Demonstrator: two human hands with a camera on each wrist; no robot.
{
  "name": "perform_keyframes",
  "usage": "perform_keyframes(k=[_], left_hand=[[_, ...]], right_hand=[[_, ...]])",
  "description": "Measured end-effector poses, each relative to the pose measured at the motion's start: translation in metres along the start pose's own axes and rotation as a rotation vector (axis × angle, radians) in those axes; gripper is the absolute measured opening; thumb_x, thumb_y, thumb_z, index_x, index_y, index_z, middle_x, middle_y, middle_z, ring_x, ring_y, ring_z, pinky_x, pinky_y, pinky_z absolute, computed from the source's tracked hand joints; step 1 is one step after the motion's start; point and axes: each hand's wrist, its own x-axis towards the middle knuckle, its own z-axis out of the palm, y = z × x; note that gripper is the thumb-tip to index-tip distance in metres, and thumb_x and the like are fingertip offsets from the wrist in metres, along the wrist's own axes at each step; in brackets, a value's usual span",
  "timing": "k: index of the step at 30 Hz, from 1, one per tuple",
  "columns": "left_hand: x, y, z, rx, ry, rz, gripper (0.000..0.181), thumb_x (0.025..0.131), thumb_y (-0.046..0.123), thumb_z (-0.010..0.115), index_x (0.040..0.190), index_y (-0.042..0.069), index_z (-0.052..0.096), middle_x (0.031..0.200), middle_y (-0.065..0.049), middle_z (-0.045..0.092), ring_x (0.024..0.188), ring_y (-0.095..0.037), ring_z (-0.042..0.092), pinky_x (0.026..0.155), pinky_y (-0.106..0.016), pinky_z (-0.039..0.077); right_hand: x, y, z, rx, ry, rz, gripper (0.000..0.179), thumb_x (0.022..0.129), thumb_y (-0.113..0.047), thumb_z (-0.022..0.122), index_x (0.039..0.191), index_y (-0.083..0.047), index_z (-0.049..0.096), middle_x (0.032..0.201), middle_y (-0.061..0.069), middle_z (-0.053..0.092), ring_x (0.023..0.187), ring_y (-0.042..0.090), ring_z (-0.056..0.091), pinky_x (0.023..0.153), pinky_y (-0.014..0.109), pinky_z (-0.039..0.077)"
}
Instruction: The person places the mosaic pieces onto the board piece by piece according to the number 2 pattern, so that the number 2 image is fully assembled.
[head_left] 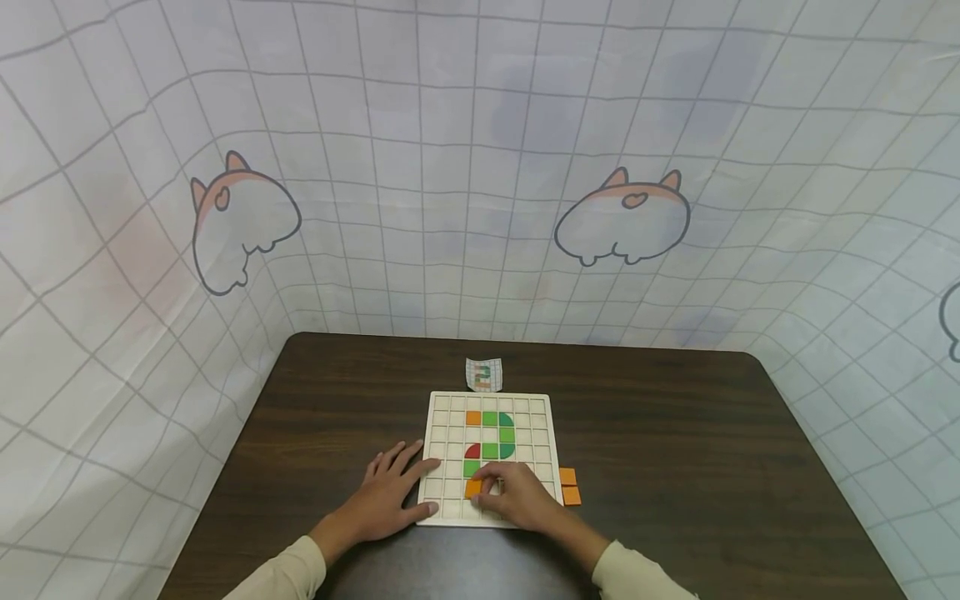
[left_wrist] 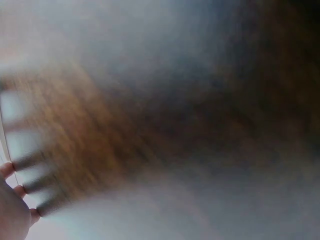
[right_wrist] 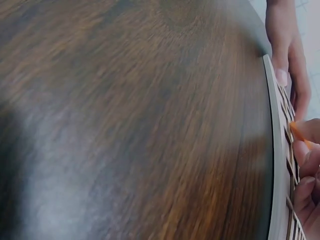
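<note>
A white gridded board (head_left: 447,404) lies on the table, with green, red and orange tiles set in some of its squares. My right hand (head_left: 521,497) pinches an orange square tile (head_left: 473,488) between thumb and fingers at the board's lower middle, just below a light green tile (head_left: 471,468). In the right wrist view that orange tile (right_wrist: 296,131) shows tilted at the fingertips. With fingers spread, my left hand (head_left: 384,497) rests at the board's left edge, thumb and index tip on its rim. The left wrist view shows only part of the left hand (left_wrist: 12,212), at the edge.
Two loose orange tiles (head_left: 570,486) lie against the board's right side. A small paper card (head_left: 483,375) with a coloured grid pattern lies behind the board. The dark wooden table (head_left: 675,450) is enclosed by a white gridded cloth (head_left: 465,192).
</note>
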Motion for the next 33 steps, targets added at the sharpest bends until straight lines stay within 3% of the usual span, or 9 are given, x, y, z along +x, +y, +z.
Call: perform_keyframes(k=[7, 15, 23, 33], left_hand=[[0.0001, -0.0003, 0.0005, 0.001, 0.002, -0.002, 0.068, 0.094, 0.069, 0.053, 0.152, 0.034, 0.043, 0.165, -0.009, 0.026, 0.15, -0.044, 0.022, 0.111, -0.073, 0.02], [0.0, -0.0019, 0.0015, 0.003, 0.009, 0.006, 0.068, 0.094, 0.069, 0.053, 0.152, 0.035, 0.043, 0.165, -0.009, 0.026, 0.15, -0.044, 0.022, 0.11, -0.073, 0.021], [0.0007, -0.0024, 0.002, -0.001, 0.009, 0.009, 0.068, 0.094, 0.069, 0.052, 0.152, 0.035, 0.043, 0.165, -0.009, 0.026, 0.15, -0.043, 0.022, 0.111, -0.072, 0.021], [0.0006, -0.0016, 0.002, 0.001, 0.011, 0.007, 0.068, 0.094, 0.069, 0.053, 0.152, 0.034, 0.044, 0.165, -0.01, 0.027, 0.15, -0.044, 0.023, 0.11, -0.072, 0.021]], right_hand=[[0.0024, -0.0016, 0.0023, -0.094, 0.017, 0.011, 0.019, 0.084, -0.014, 0.08, 0.102, -0.009, 0.075, 0.075, -0.012, 0.061, 0.072, 0.002, 0.054, 0.075, 0.022, 0.048], [0.0028, -0.0022, 0.0034, -0.141, 0.037, -0.006, 0.019, 0.085, -0.017, 0.079, 0.103, -0.012, 0.075, 0.076, -0.014, 0.06, 0.073, 0.005, 0.056, 0.073, 0.021, 0.047], [0.0031, -0.0014, 0.0059, -0.151, 0.061, -0.026, 0.016, 0.088, -0.018, 0.078, 0.102, -0.011, 0.075, 0.074, -0.011, 0.06, 0.068, -0.001, 0.049, 0.067, 0.019, 0.044], [0.0044, -0.0033, 0.0062, -0.148, 0.066, 0.008, 0.012, 0.088, -0.017, 0.078, 0.099, -0.013, 0.075, 0.073, -0.011, 0.059, 0.066, -0.002, 0.047, 0.064, 0.019, 0.043]])
